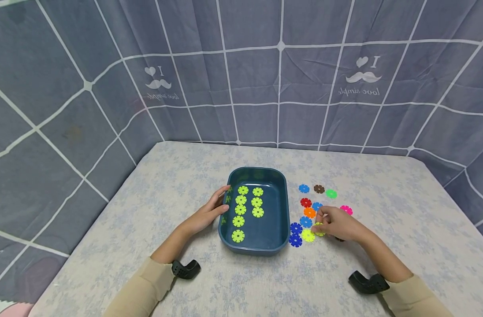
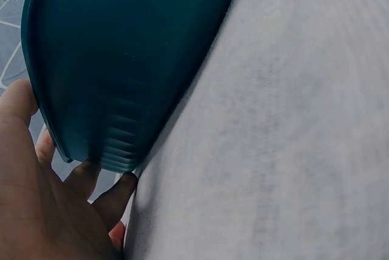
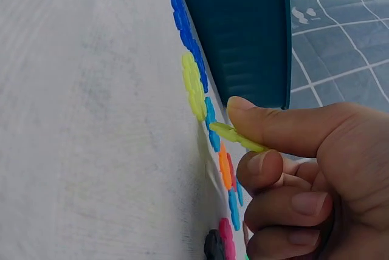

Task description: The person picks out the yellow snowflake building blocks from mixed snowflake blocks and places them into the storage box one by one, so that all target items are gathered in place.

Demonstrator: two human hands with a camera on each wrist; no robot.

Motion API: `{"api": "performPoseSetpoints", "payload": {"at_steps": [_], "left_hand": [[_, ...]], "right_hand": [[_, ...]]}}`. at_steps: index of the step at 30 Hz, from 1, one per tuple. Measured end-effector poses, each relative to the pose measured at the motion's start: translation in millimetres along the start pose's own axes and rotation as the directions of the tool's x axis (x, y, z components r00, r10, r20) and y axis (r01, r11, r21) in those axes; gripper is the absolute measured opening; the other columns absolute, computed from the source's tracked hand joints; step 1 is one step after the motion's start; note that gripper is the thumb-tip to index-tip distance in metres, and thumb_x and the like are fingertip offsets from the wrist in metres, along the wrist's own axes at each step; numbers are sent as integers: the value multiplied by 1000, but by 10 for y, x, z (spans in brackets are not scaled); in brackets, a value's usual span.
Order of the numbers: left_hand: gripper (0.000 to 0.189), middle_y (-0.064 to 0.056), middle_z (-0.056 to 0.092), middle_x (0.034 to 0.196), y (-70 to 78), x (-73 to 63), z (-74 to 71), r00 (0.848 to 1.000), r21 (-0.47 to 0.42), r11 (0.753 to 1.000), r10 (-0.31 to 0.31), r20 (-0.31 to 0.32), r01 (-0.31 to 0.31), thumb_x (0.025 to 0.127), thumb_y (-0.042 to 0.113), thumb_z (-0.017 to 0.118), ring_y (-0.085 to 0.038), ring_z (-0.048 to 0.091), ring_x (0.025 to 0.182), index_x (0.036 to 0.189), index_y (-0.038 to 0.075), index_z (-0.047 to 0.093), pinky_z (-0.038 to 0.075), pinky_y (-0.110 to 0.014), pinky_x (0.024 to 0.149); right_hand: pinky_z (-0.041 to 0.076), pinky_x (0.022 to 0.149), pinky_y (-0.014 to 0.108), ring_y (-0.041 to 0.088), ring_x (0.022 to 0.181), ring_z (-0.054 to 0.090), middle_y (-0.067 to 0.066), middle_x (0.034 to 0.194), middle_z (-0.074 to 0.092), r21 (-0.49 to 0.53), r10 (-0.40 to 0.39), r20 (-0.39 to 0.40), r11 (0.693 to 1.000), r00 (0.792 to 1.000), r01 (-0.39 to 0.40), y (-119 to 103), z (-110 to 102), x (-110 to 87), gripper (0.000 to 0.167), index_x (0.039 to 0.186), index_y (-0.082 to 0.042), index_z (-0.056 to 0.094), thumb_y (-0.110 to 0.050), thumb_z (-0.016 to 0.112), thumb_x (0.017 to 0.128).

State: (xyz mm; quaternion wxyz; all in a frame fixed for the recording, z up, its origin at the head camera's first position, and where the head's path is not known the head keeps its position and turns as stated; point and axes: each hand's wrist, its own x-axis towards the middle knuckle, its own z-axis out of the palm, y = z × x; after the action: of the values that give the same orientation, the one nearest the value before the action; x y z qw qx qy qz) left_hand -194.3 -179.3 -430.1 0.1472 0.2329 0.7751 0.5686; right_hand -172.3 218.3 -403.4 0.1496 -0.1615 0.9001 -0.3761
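A dark teal tray (image 1: 275,229) stands mid-table, with several yellow-green flower discs (image 1: 240,210) in two columns on its floor. My left hand (image 1: 203,215) holds the tray's left side, thumb at the rim. In the left wrist view, other fingers (image 2: 115,202) lie spread against the outer wall. To the right of the tray, my right hand (image 1: 338,223) pinches a yellow-green flower disc (image 3: 234,135) between thumb and index finger, slightly above the table. Another yellow-green disc (image 1: 308,235) lies just left of that hand, beside two dark blue discs (image 1: 295,234).
More loose discs lie right of the tray: light blue (image 1: 306,221), orange (image 1: 310,212), red (image 1: 306,202), brown (image 1: 319,189), green (image 1: 331,193) and pink (image 1: 346,210). A dark disc (image 3: 214,245) is partly hidden below the right hand. Grid-patterned curtain (image 1: 253,79) surrounds the table.
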Motion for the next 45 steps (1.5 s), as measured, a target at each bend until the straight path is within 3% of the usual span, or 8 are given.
{"api": "performPoseSetpoints", "payload": {"at_steps": [13,24,34,39,45], "left_hand": [[63,-10,2,163,2,-10,3,1000,5,1000,-2,-4,2,106,26,43,-35,6,147,158,21,9,14,-56,114],[62,-9,3,163,3,-11,-5,1000,10,1000,-11,-7,11,106,27,43,-34,7,147,158,24,9,15,-56,114],[62,-9,2,163,22,-11,2,1000,9,1000,-22,-10,22,105,27,43,-34,6,147,158,24,10,14,-56,114],[61,-10,3,163,16,-5,4,1000,8,1000,-26,-11,26,105,20,41,-35,7,147,158,24,9,13,-57,114],[62,-9,3,163,17,-5,3,1000,6,1000,-28,-10,28,105,23,42,-34,7,147,158,25,9,14,-56,114]], "right_hand": [[29,45,24,13,48,35,-1,55,43,114,-7,25,994,1000,4,-49,-23,-11,24,89,-2,50,-15,71,90],[27,44,24,12,47,30,-1,55,38,144,-1,-22,990,1000,4,-133,-15,-27,27,95,-1,49,-17,70,91],[30,45,25,14,47,35,-1,54,38,136,-7,-67,991,998,16,-261,30,-8,28,95,-2,51,-18,73,89],[29,43,24,14,45,37,0,53,42,149,-28,-56,988,998,36,-334,21,3,28,97,-2,51,-18,73,89],[31,42,24,14,44,40,3,54,47,204,-70,-30,976,997,75,-433,16,35,29,97,-1,49,-17,72,90]]}}
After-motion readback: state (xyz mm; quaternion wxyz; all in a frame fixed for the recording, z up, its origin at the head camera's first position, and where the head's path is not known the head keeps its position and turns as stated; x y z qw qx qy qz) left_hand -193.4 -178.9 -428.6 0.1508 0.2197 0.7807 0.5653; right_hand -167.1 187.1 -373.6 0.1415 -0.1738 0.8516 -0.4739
